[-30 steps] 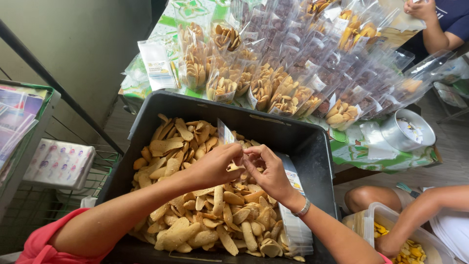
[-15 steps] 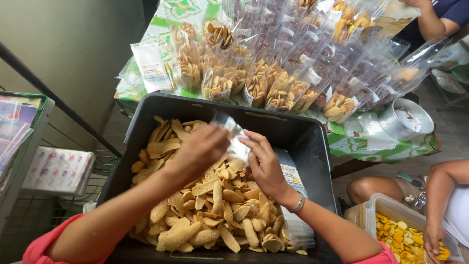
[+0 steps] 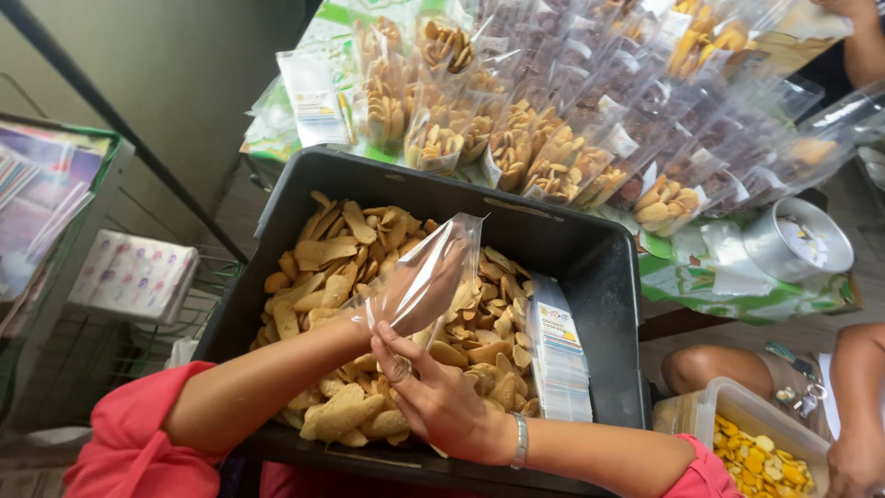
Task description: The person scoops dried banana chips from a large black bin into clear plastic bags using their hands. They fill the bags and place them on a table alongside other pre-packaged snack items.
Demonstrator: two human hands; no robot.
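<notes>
A black plastic bin (image 3: 590, 267) holds a heap of pale brown chips (image 3: 341, 258). My left hand (image 3: 419, 290) is pushed inside a clear plastic bag (image 3: 442, 258), which covers it up to the wrist above the chips. My right hand (image 3: 438, 392) grips the open mouth of that bag near my left wrist, just over the heap. A stack of printed label cards (image 3: 562, 350) leans against the bin's right inner wall.
Beyond the bin lie rows of filled clear snack bags (image 3: 544, 157) on a green-patterned table. A round metal tin (image 3: 797, 240) stands at the right. Another person's arm (image 3: 857, 397) reaches toward a clear tub of yellow chips (image 3: 756, 452). A wire rack (image 3: 111, 277) stands at the left.
My left hand has slid into the clear bag, which my two hands earlier held and pulled open. My right hand dropped to the bag's mouth at my left wrist.
</notes>
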